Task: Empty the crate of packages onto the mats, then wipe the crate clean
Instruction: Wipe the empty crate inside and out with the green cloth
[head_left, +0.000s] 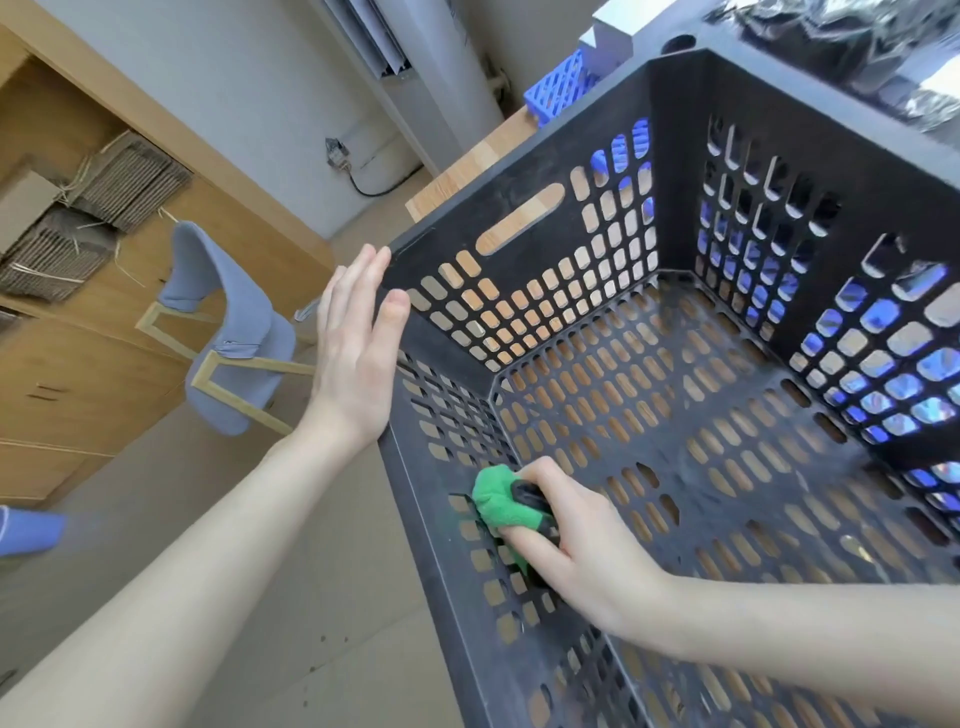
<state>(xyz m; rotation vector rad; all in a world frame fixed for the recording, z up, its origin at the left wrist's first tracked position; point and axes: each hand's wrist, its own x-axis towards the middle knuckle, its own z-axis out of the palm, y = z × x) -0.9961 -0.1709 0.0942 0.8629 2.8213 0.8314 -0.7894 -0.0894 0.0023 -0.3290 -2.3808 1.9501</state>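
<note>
- The crate (498, 208), dark and perforated, stands upright on a wooden table (467, 171) with its open top facing up; nothing lies inside it but the right hand and its cloth.
- Its short wall, the one with the handle slot, runs away from the left hand. The longer wall runs from that same corner back towards the person, so the long axis appears to lie along the forearms. The frame cuts off the near end, so the full length cannot be told.
- The left hand (353, 353) is outside the crate with its fingers straight and together, its palm flat against the outer corner and its thumb touching the rim of the slotted wall.
- The right hand (587, 551) reaches down inside, fingers curled round a bunched green cloth (498, 499), and presses it low against the long wall where wall meets floor, below the left hand.
- Beyond the crate's far rim, well away from both hands, lies dark crinkled plastic wrapping (831, 31).
- A blue basket (558, 85) sits on the table past the slotted wall.
- To the left of the left hand stands a blue chair (234, 332); further left are shelves with stacked cardboard (124, 176).
</note>
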